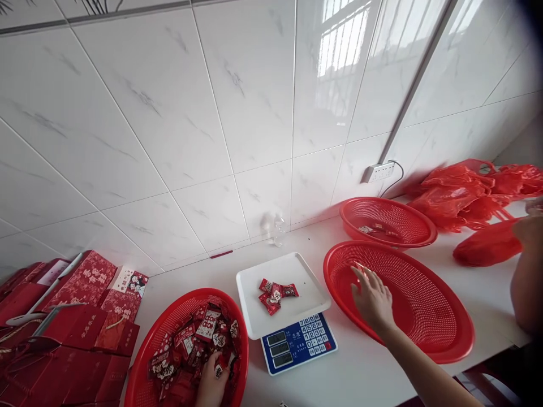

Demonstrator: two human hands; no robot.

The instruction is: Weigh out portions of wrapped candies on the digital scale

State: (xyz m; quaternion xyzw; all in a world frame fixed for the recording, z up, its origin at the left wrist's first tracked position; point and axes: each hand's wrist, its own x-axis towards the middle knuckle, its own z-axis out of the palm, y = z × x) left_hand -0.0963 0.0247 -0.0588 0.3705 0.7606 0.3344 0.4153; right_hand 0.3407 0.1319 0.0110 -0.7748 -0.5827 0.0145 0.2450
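My left hand [212, 381] reaches into a red plastic basket [146, 328] of red-and-white wrapped snack packets [193, 339]. Its fingers are closed around a small wrapped packet [219, 370]. My right hand [374, 299] is over a second red basket [424, 288], fingers bent, with a small red-and-white wrapped packet [360, 268] at the fingertips; the hand partly hides it. Between the two baskets stands a digital scale [292, 342] with a white tray [254, 277]. Several red packets [275, 293] lie together on that tray.
Red gift boxes and bags [85, 333] crowd the left side. A third red basket [390, 212] behind holds a few packets. Red plastic bags [462, 189] lie at the right, near another person's arm [528, 271]. By the tiled wall are a clear plastic item [278, 229] and a power strip [379, 171].
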